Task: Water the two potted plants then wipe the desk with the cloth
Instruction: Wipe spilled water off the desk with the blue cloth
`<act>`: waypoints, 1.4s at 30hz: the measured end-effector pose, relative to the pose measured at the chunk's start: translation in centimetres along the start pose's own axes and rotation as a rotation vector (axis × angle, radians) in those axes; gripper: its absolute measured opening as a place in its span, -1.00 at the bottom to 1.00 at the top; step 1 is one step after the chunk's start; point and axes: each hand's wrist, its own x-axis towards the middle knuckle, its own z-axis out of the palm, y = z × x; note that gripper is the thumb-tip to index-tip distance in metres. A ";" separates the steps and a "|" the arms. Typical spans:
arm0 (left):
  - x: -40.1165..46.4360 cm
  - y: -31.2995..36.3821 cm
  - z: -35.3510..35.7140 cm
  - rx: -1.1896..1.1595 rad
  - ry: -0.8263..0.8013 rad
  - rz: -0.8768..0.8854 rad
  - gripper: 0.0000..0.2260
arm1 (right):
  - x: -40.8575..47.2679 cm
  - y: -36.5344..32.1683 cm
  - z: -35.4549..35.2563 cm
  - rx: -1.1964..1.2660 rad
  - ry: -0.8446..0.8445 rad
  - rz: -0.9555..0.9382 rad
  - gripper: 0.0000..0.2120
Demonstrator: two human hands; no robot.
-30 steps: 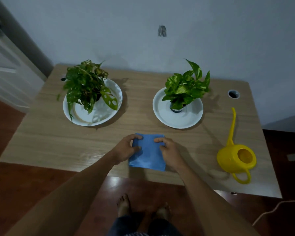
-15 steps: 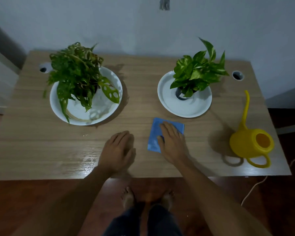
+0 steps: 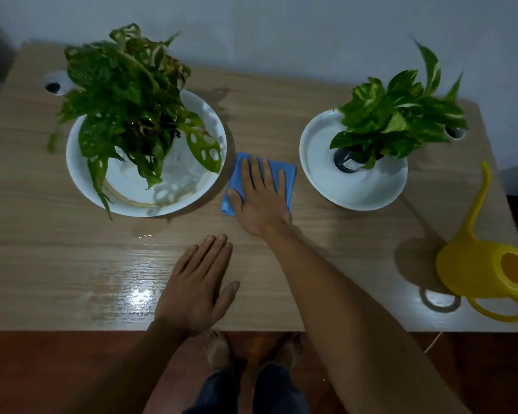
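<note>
A folded blue cloth (image 3: 287, 177) lies on the wooden desk (image 3: 326, 234) between two white dishes. My right hand (image 3: 259, 195) presses flat on the cloth, fingers spread. My left hand (image 3: 199, 286) rests flat and empty on the desk near the front edge. The left plant (image 3: 126, 97), dark and leafy, stands in a wide white dish (image 3: 189, 186). The right plant (image 3: 398, 115) grows from a small dark pot (image 3: 346, 162) in a white dish (image 3: 356, 189). A yellow watering can (image 3: 485, 264) stands at the right, its spout pointing away from me.
The desk backs onto a pale wall. Round cable holes sit at the far left (image 3: 53, 85) and behind the right plant (image 3: 455, 132). Wet, shiny patches (image 3: 141, 291) lie left of my left hand. My bare feet (image 3: 219, 351) stand on the red floor.
My right hand has slid the cloth away from me, up between the two dishes. My left hand let go of the cloth and stays flat near the front edge.
</note>
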 end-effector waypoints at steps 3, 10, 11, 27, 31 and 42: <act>0.1 0.0 0.2 0.016 -0.015 -0.003 -0.36 | -0.6 1.1 0.2 0.010 -0.002 -0.011 -0.28; 0.5 0.7 -0.3 -0.034 -0.016 -0.010 -0.35 | -10.7 9.5 0.6 0.016 0.001 0.091 -0.30; 0.5 0.9 -0.3 -0.035 -0.018 -0.009 -0.34 | -11.7 10.9 0.5 0.017 0.000 0.134 -0.30; 1.1 1.1 0.4 0.002 -0.019 -0.080 -0.26 | 4.7 3.3 -1.8 0.032 0.061 0.126 -0.34; 0.9 0.9 0.6 0.006 -0.020 -0.086 -0.28 | 12.3 5.0 -3.6 0.081 0.060 0.211 -0.34; 1.3 1.1 0.7 -0.008 -0.006 -0.105 -0.26 | 6.2 0.9 -1.4 0.065 0.047 0.214 -0.29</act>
